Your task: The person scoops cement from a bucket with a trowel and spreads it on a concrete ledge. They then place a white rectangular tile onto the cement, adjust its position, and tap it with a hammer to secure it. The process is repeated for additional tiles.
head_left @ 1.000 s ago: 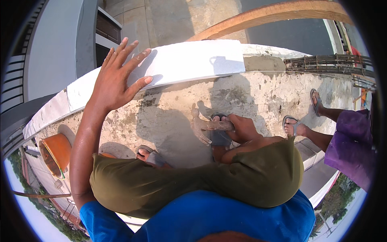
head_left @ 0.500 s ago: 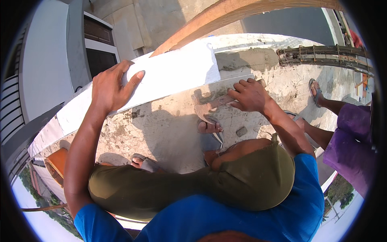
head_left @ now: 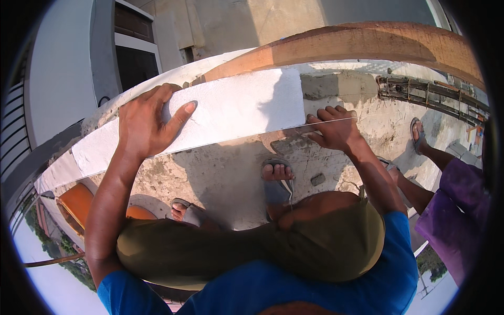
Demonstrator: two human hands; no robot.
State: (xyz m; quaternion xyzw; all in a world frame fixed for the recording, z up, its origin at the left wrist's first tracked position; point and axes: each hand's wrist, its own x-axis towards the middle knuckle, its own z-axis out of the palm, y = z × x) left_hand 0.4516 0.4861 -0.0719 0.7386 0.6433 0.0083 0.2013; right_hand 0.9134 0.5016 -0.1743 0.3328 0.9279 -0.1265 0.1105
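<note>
White block (head_left: 236,100) under your left hand (head_left: 144,123), hammer (head_left: 276,139) in your right hand (head_left: 336,128).
The block lies nearer you than the wooden beam (head_left: 357,43); your left hand is spread open, your right curled around the hammer.

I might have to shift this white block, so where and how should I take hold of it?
Probably grip the white block across its two long edges near the right end, coming from above: it is long and flat-topped, its top is bare there, and the left hand lies on it further left.
</note>
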